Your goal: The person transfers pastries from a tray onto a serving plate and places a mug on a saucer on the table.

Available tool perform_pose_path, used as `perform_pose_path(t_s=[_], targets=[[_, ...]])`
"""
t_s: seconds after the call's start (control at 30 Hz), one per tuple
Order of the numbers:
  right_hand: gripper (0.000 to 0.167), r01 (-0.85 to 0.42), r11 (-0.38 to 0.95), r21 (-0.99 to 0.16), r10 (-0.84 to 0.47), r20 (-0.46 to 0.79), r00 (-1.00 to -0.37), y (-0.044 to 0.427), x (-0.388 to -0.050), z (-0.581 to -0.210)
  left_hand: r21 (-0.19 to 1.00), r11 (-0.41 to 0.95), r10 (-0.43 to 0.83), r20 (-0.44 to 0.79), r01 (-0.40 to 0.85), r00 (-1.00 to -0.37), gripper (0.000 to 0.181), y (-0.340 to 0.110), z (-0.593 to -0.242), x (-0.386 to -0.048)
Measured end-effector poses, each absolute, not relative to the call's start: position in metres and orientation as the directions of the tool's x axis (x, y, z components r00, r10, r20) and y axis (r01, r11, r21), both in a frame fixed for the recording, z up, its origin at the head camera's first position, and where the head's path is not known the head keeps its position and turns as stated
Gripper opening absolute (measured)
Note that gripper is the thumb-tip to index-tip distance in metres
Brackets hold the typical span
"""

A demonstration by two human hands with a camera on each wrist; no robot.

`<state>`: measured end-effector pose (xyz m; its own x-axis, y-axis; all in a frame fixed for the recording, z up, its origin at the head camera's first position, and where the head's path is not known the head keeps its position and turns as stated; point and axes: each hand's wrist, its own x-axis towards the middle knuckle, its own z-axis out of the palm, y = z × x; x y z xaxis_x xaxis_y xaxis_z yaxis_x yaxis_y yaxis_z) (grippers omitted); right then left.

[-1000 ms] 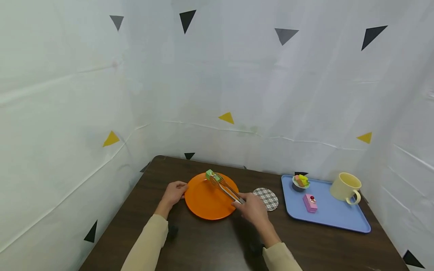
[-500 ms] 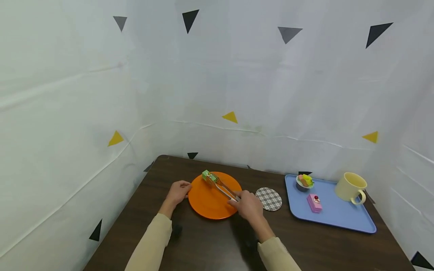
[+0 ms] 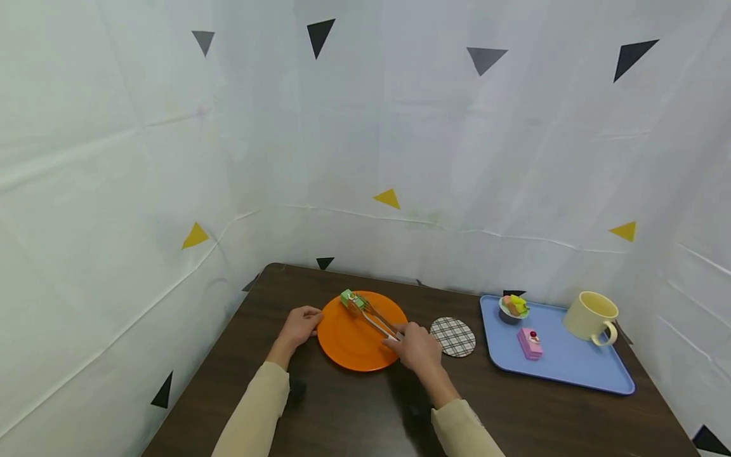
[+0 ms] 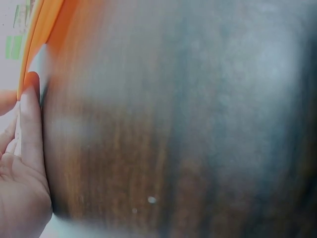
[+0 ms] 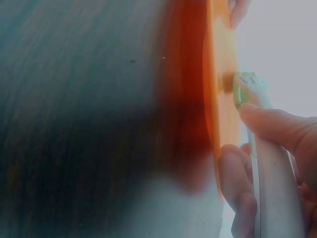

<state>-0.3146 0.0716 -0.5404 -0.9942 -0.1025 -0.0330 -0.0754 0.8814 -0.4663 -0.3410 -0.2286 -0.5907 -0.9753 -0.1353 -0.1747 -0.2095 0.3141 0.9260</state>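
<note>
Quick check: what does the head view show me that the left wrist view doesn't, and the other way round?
Head only: the right hand holding tongs at a green cake piece, the plaid coaster, and the blue tray bearing a pink cake piece, a small food cup and a yellow mug.

Left wrist only: the orange plate's underside, low and close, with a finger beneath its rim.

Both: the left hand gripping the plate, and the dark table.

Setting: makeshift studio or lab by look; creased white sheeting (image 3: 422, 146) enclosed dark table (image 3: 354, 412), black, grey, yellow triangles (image 3: 320, 34) dotted sheeting.
</note>
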Motion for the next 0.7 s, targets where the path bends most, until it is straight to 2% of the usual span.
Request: perform_pose_path(t_s=[0.43, 0.7], targets=[[0.057, -0.065, 0.884, -0.462, -0.099, -0.049, -0.994, 0.0739, -0.3131, -0.5352, 0.930, 0.307, -0.123, -0.169, -0.200, -0.978, 0.033, -0.2311, -0.5976, -0.3489], [0.061, -0.094, 0.877, -0.470, -0.125, -0.036, -0.992, 0.0773, -0.3085, -0.5361, 0.927, 0.314, -0.106, -0.182, -0.207, -0.978, 0.035, -0.2324, -0.5927, -0.3422]])
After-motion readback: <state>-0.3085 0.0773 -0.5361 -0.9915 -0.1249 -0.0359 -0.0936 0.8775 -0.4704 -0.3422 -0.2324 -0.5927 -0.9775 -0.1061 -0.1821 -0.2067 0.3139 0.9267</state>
